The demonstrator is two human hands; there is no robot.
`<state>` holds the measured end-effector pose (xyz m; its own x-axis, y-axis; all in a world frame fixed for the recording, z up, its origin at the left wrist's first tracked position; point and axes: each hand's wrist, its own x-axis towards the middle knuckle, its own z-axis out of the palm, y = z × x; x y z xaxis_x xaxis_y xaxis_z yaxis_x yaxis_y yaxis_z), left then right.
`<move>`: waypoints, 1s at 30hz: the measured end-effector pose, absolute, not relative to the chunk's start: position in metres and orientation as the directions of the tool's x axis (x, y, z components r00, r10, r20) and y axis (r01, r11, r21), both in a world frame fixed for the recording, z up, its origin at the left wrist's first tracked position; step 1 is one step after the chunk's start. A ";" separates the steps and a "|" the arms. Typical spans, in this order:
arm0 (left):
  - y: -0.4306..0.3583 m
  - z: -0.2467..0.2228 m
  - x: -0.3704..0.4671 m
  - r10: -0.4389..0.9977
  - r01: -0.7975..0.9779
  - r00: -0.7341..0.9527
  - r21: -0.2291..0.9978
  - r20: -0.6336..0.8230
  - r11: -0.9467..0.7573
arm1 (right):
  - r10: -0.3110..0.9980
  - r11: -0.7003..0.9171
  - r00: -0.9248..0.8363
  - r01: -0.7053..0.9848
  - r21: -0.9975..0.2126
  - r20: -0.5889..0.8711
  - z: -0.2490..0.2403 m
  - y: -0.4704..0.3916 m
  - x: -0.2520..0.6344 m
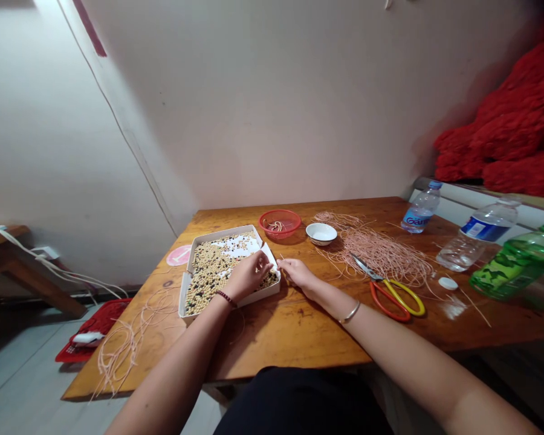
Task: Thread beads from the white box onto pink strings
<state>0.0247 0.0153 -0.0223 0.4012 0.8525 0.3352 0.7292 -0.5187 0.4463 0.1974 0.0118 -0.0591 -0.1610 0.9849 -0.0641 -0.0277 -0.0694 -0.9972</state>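
Observation:
A white box (184, 294) holds many tan and dark beads (208, 272) on the wooden table. Over its right side is my left hand (249, 272), fingers bent together; whatever they pinch is too small to make out. Just right of the box edge, my right hand (297, 275) has its thumb and fingertips closed, with a short bit of pale cord seeming to stick out of them. The two hands are close but apart. Behind them stand a red basket (280, 225) with some cord pieces inside and a small white bowl (321, 234).
Pink cords (385, 257) lie heaped at the right, beside scissors (390, 293) with red and yellow handles. Several bottles and a white cap (448, 283) stand or lie farther right. Loose cords (120, 350) hang over the left table edge near a round pink label (178, 255).

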 end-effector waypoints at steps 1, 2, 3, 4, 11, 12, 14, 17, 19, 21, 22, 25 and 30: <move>0.016 -0.022 0.023 0.869 0.764 0.373 0.424 0.326 -0.487 | 0.984 -0.109 -0.150 -0.064 -0.992 -0.099 -0.056 0.011 0.198; 0.016 -0.023 0.020 0.884 0.795 0.359 0.398 0.299 -0.458 | 0.982 -0.140 -0.139 -0.103 -0.985 -0.125 -0.053 0.010 0.199; 0.016 -0.023 0.018 0.897 0.819 0.361 0.373 0.257 -0.436 | 0.981 -0.165 -0.128 -0.139 -0.976 -0.148 -0.051 0.009 0.200; 0.017 -0.024 0.016 0.904 0.834 0.375 0.352 0.205 -0.425 | 0.979 -0.184 -0.118 -0.168 -0.968 -0.166 -0.049 0.009 0.201; 0.019 -0.027 0.013 0.894 0.819 0.444 0.377 0.062 -0.433 | 0.980 -0.180 -0.124 -0.210 -0.961 -0.156 -0.044 0.006 0.202; 0.019 -0.026 0.014 0.892 0.808 0.446 0.394 0.077 -0.439 | 0.981 -0.171 -0.122 -0.197 -0.965 -0.149 -0.045 0.006 0.201; 0.019 -0.023 0.017 0.893 0.785 0.434 0.436 0.118 -0.439 | 0.985 -0.146 -0.113 -0.155 -0.977 -0.129 -0.047 0.007 0.201; 0.019 -0.019 0.023 0.894 0.716 0.419 0.547 0.162 -0.434 | 0.992 -0.094 -0.093 -0.088 -0.992 -0.086 -0.051 0.009 0.202; 0.020 -0.018 0.025 0.893 0.650 0.414 0.630 0.175 -0.425 | 0.993 -0.063 -0.098 -0.050 -0.997 -0.058 -0.053 0.009 0.202; 0.022 -0.020 0.026 0.896 0.598 0.410 0.693 0.169 -0.403 | 0.993 -0.034 -0.116 -0.009 -0.999 -0.033 -0.055 0.010 0.201; 0.023 -0.021 0.026 0.897 0.574 0.412 0.718 0.160 -0.392 | 0.993 -0.018 -0.116 0.011 -1.000 -0.019 -0.056 0.010 0.201; 0.027 -0.026 0.025 0.887 0.471 0.437 0.803 0.145 -0.364 | 0.996 0.028 -0.089 0.062 -0.998 0.023 -0.058 0.009 0.199; 0.028 -0.029 0.024 0.890 0.369 0.444 0.884 0.103 -0.287 | 0.994 0.059 -0.095 0.103 -0.993 0.049 -0.061 0.010 0.197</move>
<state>0.0243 0.0284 -0.0288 0.4443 0.8899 0.1034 0.3694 -0.2871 0.8838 0.1974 0.0097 -0.0612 -0.0952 0.9942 0.0492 0.1028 0.0590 -0.9930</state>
